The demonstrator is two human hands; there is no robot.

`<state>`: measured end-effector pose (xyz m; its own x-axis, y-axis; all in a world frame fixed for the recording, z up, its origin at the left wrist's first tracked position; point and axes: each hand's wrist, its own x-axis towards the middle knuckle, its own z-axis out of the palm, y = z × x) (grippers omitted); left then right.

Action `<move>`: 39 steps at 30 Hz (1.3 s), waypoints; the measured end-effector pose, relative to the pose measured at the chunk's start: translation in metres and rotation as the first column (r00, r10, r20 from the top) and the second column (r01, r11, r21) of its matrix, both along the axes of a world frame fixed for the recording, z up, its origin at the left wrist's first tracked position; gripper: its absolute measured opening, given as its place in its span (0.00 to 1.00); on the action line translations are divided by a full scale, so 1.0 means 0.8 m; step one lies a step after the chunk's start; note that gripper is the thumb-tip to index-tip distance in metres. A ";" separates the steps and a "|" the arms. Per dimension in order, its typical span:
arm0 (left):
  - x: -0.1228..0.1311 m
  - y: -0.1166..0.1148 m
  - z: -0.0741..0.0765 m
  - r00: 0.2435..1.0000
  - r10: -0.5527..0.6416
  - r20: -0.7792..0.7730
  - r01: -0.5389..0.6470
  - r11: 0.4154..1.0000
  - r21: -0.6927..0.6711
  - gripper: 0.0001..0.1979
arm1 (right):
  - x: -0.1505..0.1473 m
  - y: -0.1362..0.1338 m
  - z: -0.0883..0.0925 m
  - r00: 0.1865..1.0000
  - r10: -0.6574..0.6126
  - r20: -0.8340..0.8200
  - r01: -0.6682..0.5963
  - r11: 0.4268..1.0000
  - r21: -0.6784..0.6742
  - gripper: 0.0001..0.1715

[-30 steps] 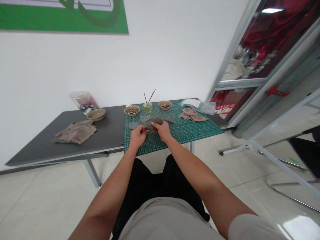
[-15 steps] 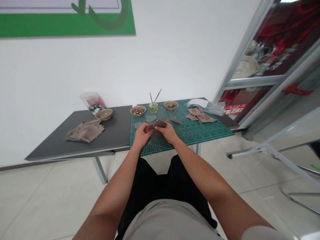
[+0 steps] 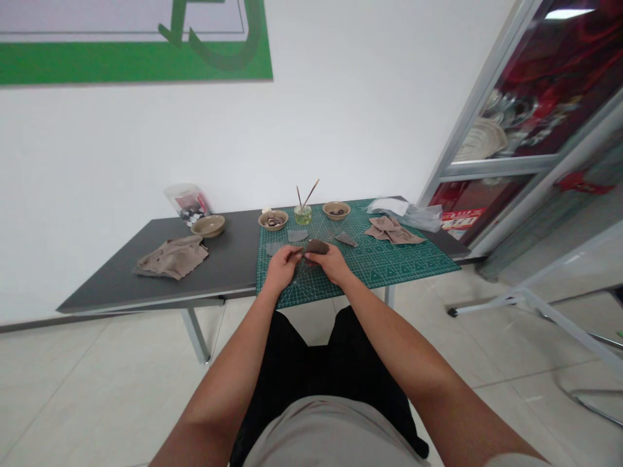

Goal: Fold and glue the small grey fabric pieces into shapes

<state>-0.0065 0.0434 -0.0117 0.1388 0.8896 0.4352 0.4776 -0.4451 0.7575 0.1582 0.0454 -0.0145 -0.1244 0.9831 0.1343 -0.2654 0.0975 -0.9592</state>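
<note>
Both of my hands meet over the near part of the green cutting mat (image 3: pixel 399 266). My right hand (image 3: pixel 333 264) is closed on a small dark brown piece (image 3: pixel 317 246) with a rounded top edge; its exact kind does not show. Close against the left side of that piece, my left hand (image 3: pixel 282 267) pinches with thumb and fingers, and what lies between them is too small to make out. Flat grey pieces lie around the hands: one grey sheet (image 3: pixel 298 235) just beyond, another sheet (image 3: pixel 275 248) partly behind my left hand, and a darker grey piece (image 3: pixel 346 240) to the right.
Along the mat's back stand a bowl of brown and pale bits (image 3: pixel 273 221), a glass jar (image 3: pixel 302 215) with two brushes, and another bowl (image 3: pixel 336 211). A brown cloth (image 3: pixel 392 231) and plastic bag (image 3: pixel 423 217) lie right. Leftward are a cloth (image 3: pixel 172 257), bowl (image 3: pixel 208 226) and tipped plastic tub (image 3: pixel 187 204).
The whole view has shifted slightly, with the table lower and further right in the picture. My hands stay together at the brown piece, with only small finger movement.
</note>
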 end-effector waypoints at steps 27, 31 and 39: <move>0.003 -0.006 -0.006 0.996 -0.047 0.070 0.056 0.990 -0.130 0.07 | 0.002 -0.002 0.008 1.000 -0.022 0.006 0.022 0.999 0.030 0.15; 0.003 -0.004 -0.008 0.994 -0.048 0.096 0.060 0.990 -0.130 0.08 | 0.001 0.000 0.006 1.000 -0.024 0.016 0.024 1.000 0.018 0.15; 0.004 -0.007 -0.005 0.998 0.006 0.067 0.005 0.986 -0.165 0.04 | 0.001 0.002 0.006 0.999 0.036 0.035 -0.034 0.998 -0.049 0.14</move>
